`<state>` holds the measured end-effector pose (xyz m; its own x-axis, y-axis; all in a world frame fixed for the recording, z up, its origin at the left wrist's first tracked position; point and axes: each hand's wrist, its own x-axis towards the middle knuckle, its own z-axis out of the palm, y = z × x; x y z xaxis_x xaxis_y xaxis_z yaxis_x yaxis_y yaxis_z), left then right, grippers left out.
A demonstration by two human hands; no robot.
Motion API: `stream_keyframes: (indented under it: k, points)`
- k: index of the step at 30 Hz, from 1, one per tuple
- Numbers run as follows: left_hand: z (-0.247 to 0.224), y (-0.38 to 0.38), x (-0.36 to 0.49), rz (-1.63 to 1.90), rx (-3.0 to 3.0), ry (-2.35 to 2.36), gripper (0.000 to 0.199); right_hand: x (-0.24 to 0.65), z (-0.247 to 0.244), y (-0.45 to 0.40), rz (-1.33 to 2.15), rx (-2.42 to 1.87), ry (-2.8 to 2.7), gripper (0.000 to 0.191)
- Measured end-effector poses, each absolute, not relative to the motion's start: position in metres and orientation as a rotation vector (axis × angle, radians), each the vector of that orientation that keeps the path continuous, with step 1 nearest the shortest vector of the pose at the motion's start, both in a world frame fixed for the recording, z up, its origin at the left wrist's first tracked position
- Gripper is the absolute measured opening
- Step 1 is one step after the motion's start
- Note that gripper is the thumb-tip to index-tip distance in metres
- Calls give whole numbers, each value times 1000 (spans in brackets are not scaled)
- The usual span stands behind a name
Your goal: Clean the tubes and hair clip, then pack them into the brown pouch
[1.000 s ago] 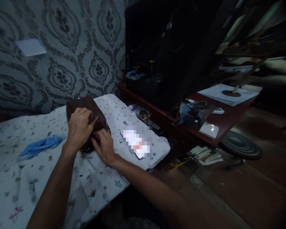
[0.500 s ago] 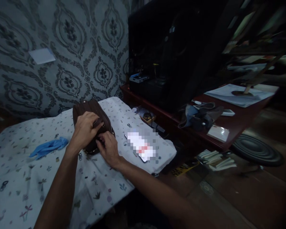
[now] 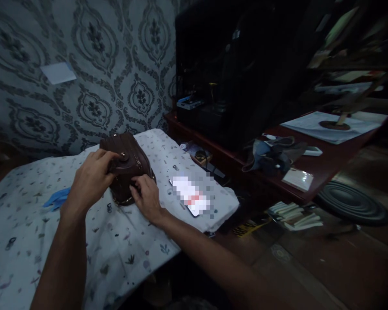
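A dark brown bag [image 3: 124,178] with metal fittings and a round snap on a tab lies on the patterned white cloth [image 3: 132,249]. My left hand [image 3: 92,176] is at the bag's left side, its fingers closed by the tab near the snap. On the front right side of the bag, my right hand [image 3: 146,194] has bent fingers pinching near its edge; what they hold is too small to make out. To the right is a lit phone [image 3: 190,196], its screen blurred. A blue cloth or glove [image 3: 56,199] lies left of my left wrist, partly covered.
A dark red stand [image 3: 305,189] on the right bears a large black screen [image 3: 245,77], a crumpled dark cloth [image 3: 274,157] and papers [image 3: 330,125]. Patterned wall [image 3: 93,77] rises behind the bag. A round dark object [image 3: 352,202] and white sticks [image 3: 297,217] are low on the right.
My left hand has moved left from the bag's top to its left side, uncovering the tab with the snap. My right hand stays at nearly the same spot.
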<state>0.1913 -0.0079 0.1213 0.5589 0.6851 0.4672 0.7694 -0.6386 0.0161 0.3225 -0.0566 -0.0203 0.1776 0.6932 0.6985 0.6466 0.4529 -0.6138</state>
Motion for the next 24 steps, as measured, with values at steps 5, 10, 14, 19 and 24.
stream_keyframes:
  k: [5,10,14,19,24]
  points:
    - [116,-12,186,-724,-2494,-1396,18,324,-19,-59,-31,-1221,-1580,36]
    - [110,-7,187,-831,-2419,-1460,23,325,-21,-58,-74,-1212,-1640,43]
    - [106,1,183,-899,-2471,-1493,23,326,-24,-56,-121,-1180,-1633,42]
    - [105,5,179,-1002,-2538,-1498,22,327,-26,-55,-108,-1148,-1627,43]
    - [113,1,178,-1008,-2601,-1510,22,326,-26,-53,-119,-1114,-1616,44]
